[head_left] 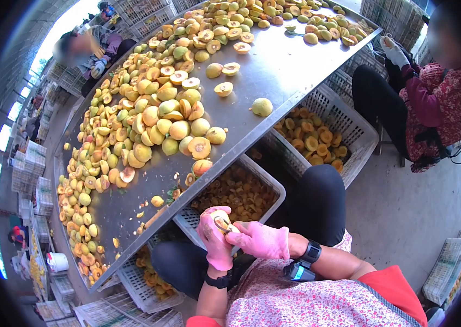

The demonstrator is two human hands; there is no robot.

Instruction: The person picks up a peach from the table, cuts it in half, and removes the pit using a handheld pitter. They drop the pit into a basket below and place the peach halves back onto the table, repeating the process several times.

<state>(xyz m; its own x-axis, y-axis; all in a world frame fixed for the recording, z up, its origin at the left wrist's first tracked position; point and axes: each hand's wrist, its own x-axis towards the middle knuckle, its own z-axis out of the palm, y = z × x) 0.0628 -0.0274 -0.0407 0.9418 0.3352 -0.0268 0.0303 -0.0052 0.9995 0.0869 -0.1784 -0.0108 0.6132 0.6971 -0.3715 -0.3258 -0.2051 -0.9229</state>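
Both my hands wear pink gloves and meet above my lap. My left hand (pixel 217 238) is closed around a halved yellow peach (pixel 220 217), cut side showing. My right hand (pixel 262 240) grips a pitting tool with a curved metal loop (pixel 221 224), which is at the peach's cut face; its handle is mostly hidden in the glove. Just beyond my hands, a white crate (pixel 278 188) holds brownish pits and scraps. Over it slopes the metal table's edge (pixel 230 147), with many halved peaches (pixel 159 117) heaped on the tabletop.
A crate of peach halves (pixel 362 143) stands right of my knees, another crate (pixel 151 306) to the left. A seated person (pixel 432 103) is at the right; another person (pixel 102 49) works across the table. Stacked crates (pixel 34 163) line the left side.
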